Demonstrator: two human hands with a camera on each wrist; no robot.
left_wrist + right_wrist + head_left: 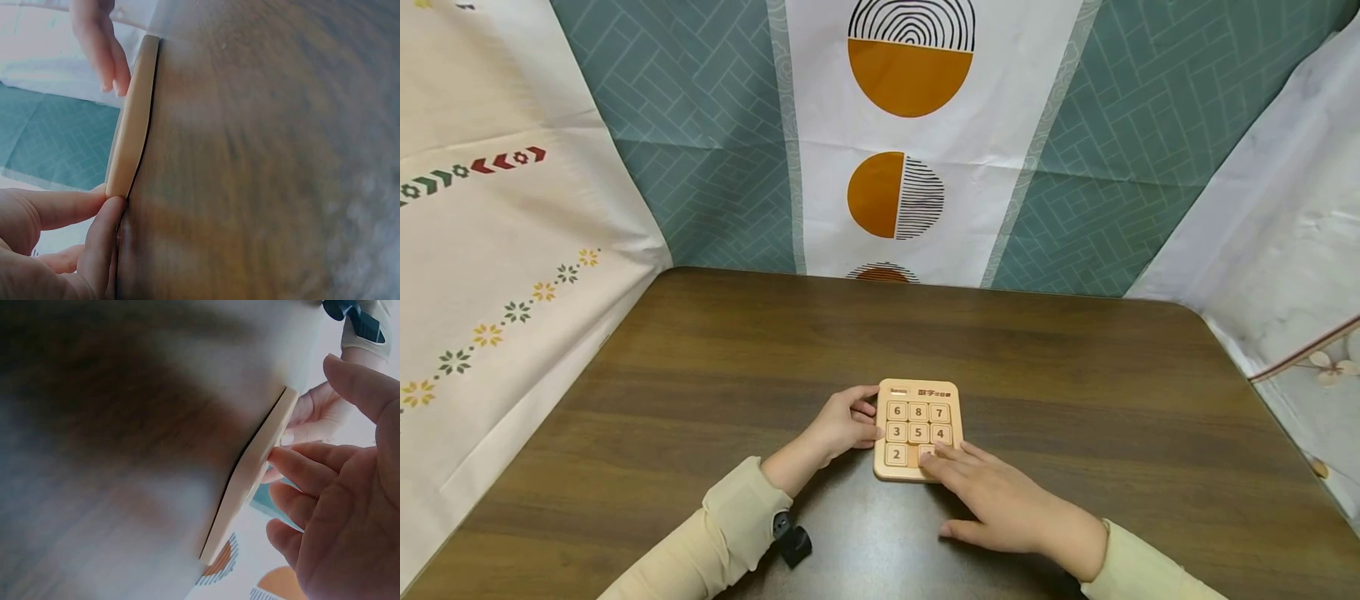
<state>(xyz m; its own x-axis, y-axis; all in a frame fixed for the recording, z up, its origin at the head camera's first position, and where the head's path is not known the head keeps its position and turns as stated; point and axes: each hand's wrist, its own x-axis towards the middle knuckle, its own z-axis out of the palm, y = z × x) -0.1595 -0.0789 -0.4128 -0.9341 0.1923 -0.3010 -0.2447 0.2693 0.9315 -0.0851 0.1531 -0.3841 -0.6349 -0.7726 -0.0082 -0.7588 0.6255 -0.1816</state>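
Observation:
A wooden sliding number puzzle (917, 472) lies flat on the table, its tiles bearing dark digits. Rows reading 6 8 7 and 3 5 4 show above a tile with a 2 (896, 454); a bare slot lies just right of that tile. My left hand (845, 423) holds the puzzle's left edge, with thumb and forefinger at its side in the left wrist view. From the lower right, my right hand (1000, 500) reaches over the puzzle with extended fingers. Its fingertips touch the bottom-right tile (927, 450) and partly hide its digit. The right thumb stands apart from the puzzle.
The dark wood-grain table (760, 350) extends around the puzzle. A teal and white patterned cloth (715, 167) hangs behind its far edge, with pale cloths at both sides. A black strap device (792, 537) sits at the left cuff.

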